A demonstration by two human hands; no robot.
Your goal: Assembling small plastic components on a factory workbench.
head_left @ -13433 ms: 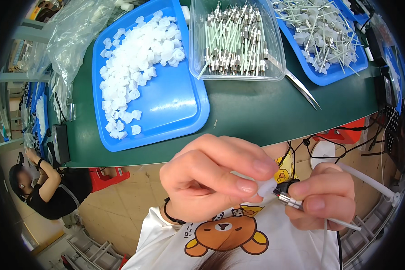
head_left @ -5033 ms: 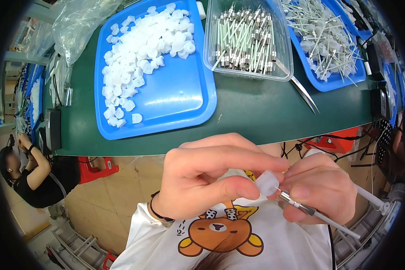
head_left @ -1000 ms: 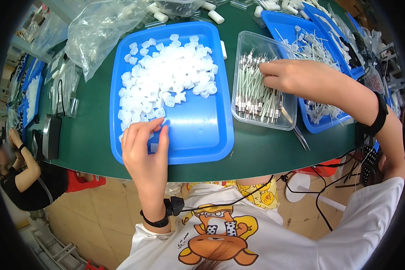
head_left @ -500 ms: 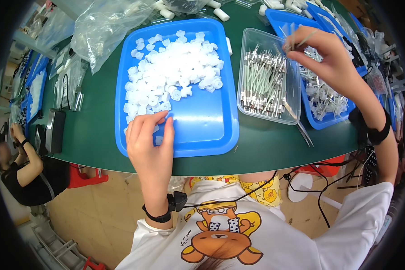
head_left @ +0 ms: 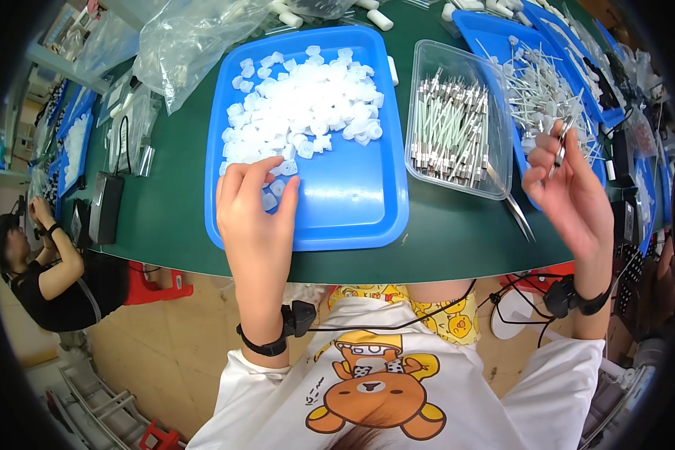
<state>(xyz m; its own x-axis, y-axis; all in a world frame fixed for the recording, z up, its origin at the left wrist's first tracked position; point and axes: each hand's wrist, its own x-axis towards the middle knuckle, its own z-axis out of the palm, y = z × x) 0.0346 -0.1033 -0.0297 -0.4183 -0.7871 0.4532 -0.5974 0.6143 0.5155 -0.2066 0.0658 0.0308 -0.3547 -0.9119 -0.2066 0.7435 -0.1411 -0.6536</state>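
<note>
My left hand [head_left: 256, 214] rests at the near left of a blue tray [head_left: 388, 225]. Its thumb and forefinger are apart, and small translucent white plastic pieces [head_left: 279, 187] lie between and beside them. The tray carries a heap of such pieces [head_left: 304, 105]. My right hand [head_left: 577, 191] is raised to the right of a clear plastic box [head_left: 457, 189], palm partly turned up. Its fingers are closed round a thin, shiny metal-ended rod [head_left: 560, 150]. Inside the box lie many pale-green rods with metal ends [head_left: 450, 131].
Tweezers [head_left: 523, 221] lie at the clear box's near corner. Another blue tray [head_left: 469, 30] with thin white-ended sticks [head_left: 544, 82] stands behind my right hand. Plastic bags [head_left: 180, 52] and a dark box [head_left: 106, 208] are at the left, where another person [head_left: 52, 274] sits.
My right hand has come down and nearer from above the clear box, turning over with the thin rod. The left hand stays at the tray, with its fingers slightly shifted. The whole view has tilted slightly.
</note>
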